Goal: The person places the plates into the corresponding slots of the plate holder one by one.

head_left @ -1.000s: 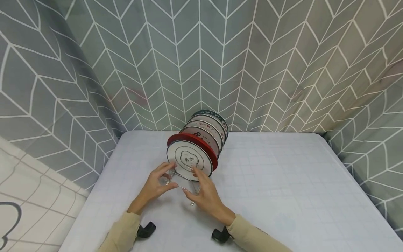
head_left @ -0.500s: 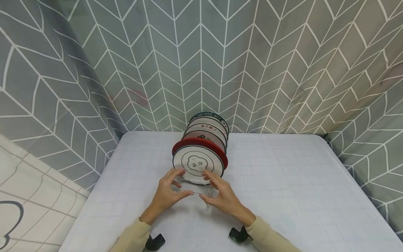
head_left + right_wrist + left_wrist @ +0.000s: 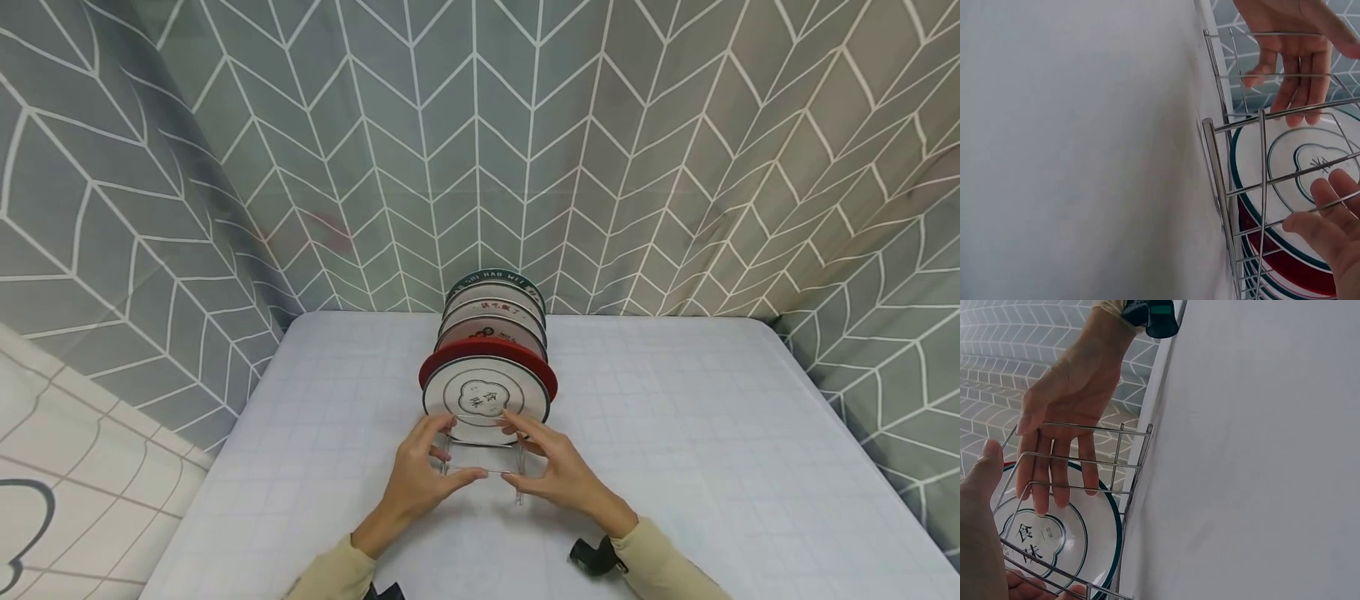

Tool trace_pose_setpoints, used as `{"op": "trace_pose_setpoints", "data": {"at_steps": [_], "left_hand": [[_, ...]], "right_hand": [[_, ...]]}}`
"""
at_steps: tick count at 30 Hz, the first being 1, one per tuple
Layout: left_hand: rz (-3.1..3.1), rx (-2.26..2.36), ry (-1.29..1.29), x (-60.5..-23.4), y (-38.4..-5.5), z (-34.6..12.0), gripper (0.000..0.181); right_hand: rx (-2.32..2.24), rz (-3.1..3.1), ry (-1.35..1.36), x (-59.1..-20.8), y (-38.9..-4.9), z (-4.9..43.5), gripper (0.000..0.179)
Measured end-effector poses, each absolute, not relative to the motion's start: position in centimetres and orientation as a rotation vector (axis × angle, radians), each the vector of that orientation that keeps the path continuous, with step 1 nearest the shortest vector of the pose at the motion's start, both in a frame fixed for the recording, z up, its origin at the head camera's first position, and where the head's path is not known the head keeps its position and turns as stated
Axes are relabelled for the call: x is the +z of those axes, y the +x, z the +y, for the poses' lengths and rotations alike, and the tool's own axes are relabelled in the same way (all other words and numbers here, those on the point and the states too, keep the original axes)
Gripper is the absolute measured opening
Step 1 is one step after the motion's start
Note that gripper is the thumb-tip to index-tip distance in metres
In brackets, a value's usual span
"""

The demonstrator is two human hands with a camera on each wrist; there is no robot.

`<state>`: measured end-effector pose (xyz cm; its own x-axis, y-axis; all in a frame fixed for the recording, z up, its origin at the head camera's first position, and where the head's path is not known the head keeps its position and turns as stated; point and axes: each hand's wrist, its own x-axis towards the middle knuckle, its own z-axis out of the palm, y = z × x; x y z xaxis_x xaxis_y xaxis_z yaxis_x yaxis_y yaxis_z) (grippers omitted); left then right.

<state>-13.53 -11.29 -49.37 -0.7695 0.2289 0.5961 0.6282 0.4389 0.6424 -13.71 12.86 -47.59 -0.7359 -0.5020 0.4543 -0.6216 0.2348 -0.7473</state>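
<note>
A wire dish rack (image 3: 1217, 162) lies on the white table with several round dishes standing on edge in a row. The nearest is a white plate (image 3: 483, 400) with dark rings and characters; a red dish (image 3: 552, 379) sits right behind it. My left hand (image 3: 420, 473) holds the left side of the rack's near end, thumb in front and fingers behind the wires. Opposite it, my right hand (image 3: 558, 467) holds the right side the same way. In the left wrist view the right hand's fingers (image 3: 1059, 469) reach down behind the wires, before the white plate.
The white tabletop (image 3: 690, 433) stretches out on both sides of the rack. Grey patterned curtains (image 3: 495, 150) hang along the back and sides. A black wrist device (image 3: 596, 556) sits by the right sleeve.
Both hands and the rack's near end have moved right. The row of dishes, slanted before, now points nearly straight toward me.
</note>
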Motion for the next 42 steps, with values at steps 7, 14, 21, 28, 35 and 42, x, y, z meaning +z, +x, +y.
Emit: {"op": "trace_pose_setpoints", "data": {"at_steps": [7, 14, 21, 28, 35, 42], "left_hand": [[-2.285, -1.313, -0.738, -49.1, -13.0, -10.8, 0.078], [-2.277, -1.326, -0.757, -49.3, -13.0, -10.6, 0.077], [-2.283, -1.326, -0.744, -49.3, -12.9, -10.6, 0.076], [-2.294, -1.401, -0.746, -49.2, -12.8, -10.5, 0.078], [-2.279, -1.440, -0.768, -49.1, -12.8, -10.3, 0.077], [-2.272, -1.411, -0.766, -49.4, -12.6, -10.1, 0.076]], "right_hand": [[1.580, -2.368, 1.135, -47.7, -14.0, 13.9, 0.077], [1.585, -2.379, 1.165, -47.8, -14.2, 14.4, 0.078], [1.597, -2.380, 1.183, -47.8, -14.3, 14.5, 0.080], [1.567, -2.389, 1.227, -47.6, -14.4, 14.9, 0.081], [1.599, -2.399, 1.249, -47.2, -14.5, 15.4, 0.081], [1.605, -2.381, 1.274, -47.5, -14.5, 15.6, 0.081]]}}
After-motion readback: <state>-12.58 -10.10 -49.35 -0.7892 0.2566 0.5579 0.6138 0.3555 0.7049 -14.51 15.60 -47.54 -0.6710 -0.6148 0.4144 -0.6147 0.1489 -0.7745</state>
